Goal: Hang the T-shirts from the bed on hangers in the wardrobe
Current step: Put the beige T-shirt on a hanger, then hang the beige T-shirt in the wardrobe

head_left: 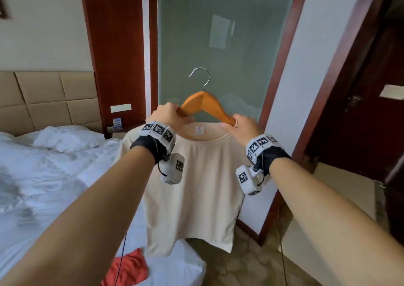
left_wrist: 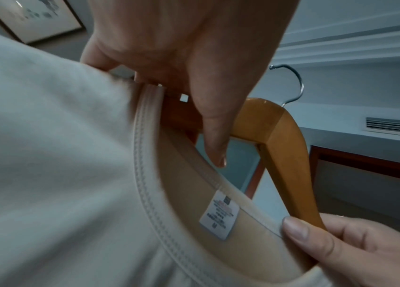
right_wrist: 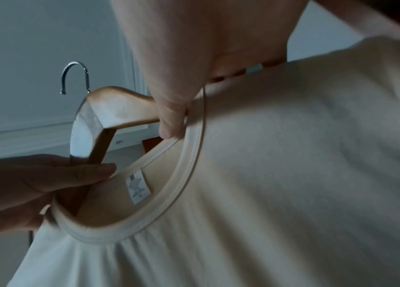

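A cream T-shirt (head_left: 192, 189) hangs in mid-air at the centre of the head view, held up together with a wooden hanger (head_left: 205, 107) whose metal hook (head_left: 202, 77) rises at 12 o'clock above the collar. The left hand (head_left: 169, 116) has its fingers curled round the hanger's left arm and the shirt's shoulder; in the left wrist view the thumb (left_wrist: 214, 139) lies across the wood just inside the neckband (left_wrist: 149, 194). The right hand (head_left: 242, 128) clasps the hanger's right tip with the collar edge — its thumb (right_wrist: 171, 118) presses fabric against the wood. The hanger's middle stands above the neck opening, its two ends going into the shoulders under the hands. The label (head_left: 199, 130) shows inside the back of the neck. The hem hangs free, its left corner over the corner of the bed (head_left: 54, 165) at 8 o'clock, where a red garment (head_left: 129, 268) lies at 7 o'clock near the mattress edge. Behind the hanger stands a frosted glass panel (head_left: 218, 34) in a red-brown frame, with a dark door (head_left: 360, 110) at 3 o'clock — open floor (head_left: 251, 261) lies below the hem at 5 o'clock.
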Available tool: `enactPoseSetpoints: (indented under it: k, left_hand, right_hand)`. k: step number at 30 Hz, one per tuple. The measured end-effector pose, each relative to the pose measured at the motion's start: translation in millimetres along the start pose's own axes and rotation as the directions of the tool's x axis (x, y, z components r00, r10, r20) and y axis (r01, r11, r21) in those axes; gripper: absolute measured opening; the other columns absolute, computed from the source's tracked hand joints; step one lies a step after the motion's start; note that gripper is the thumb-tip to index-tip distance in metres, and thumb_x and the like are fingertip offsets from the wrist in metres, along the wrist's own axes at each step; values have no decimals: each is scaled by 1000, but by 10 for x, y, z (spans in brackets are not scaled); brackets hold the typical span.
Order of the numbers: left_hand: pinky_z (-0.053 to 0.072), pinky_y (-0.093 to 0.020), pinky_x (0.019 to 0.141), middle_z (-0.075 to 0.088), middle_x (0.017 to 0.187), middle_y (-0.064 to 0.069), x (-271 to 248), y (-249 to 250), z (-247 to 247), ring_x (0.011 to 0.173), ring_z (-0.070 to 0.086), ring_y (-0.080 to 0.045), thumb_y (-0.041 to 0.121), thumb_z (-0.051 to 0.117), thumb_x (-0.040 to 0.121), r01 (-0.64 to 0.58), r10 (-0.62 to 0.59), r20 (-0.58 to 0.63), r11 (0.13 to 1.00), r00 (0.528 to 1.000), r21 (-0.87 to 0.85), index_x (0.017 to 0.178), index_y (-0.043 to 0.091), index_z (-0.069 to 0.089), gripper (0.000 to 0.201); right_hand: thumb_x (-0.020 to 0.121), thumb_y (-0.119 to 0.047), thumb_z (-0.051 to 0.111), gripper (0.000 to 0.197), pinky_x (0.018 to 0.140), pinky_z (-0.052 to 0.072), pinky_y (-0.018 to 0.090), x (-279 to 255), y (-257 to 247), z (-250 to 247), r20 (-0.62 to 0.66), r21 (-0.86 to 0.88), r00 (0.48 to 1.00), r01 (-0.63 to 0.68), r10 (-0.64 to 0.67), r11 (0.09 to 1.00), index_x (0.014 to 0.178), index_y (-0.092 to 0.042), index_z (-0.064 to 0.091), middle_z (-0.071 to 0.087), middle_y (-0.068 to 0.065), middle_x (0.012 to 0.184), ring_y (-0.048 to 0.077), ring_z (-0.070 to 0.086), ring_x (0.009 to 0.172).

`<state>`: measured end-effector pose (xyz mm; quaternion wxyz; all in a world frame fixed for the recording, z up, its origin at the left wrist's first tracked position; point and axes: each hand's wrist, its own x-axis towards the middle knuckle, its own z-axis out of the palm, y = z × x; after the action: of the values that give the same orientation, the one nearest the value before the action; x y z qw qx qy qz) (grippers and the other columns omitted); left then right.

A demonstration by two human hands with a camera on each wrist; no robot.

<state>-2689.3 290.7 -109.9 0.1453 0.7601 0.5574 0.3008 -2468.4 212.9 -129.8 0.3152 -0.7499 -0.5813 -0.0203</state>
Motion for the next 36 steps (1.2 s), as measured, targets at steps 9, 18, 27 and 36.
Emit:
enactPoseSetpoints:
  k: [9,18,27,36]
  left_hand:
    - [46,-30,67,62,79,0,115,1293,628,74,60,-27,51,72,73,-212,212,91,977,973,-11,81,26,62,29]
    - [44,-30,68,64,84,2,458,2641,1610,78,59,-24,49,69,80,-446,455,167,890,875,-88,83,27,60,24]
    - [39,-28,66,62,78,6,1056,4061,2531,78,61,-18,52,70,79,-659,700,244,715,672,-234,80,29,60,25]
    - [48,-33,75,62,87,8,1309,5398,3463,86,63,-18,19,69,80,-747,839,299,542,454,-385,98,33,53,28]
  right_hand:
    - [76,-60,73,46,54,35,28,-247,996,-840,-302,-79,934,-223,189,972,75,-16,59,54,-4,67,21,57,67]
    - [85,-48,65,27,60,43,29,-8,2106,-1530,-273,-106,930,-285,247,953,80,-22,59,64,-3,78,21,62,71]
    - [78,-39,68,24,60,42,30,617,3268,-2403,-249,-81,881,-433,403,898,70,-20,56,58,-4,65,18,58,64]
    - [78,-19,73,17,74,53,38,915,4345,-2953,-416,-71,808,-487,418,871,91,-19,61,63,-2,78,20,62,76]
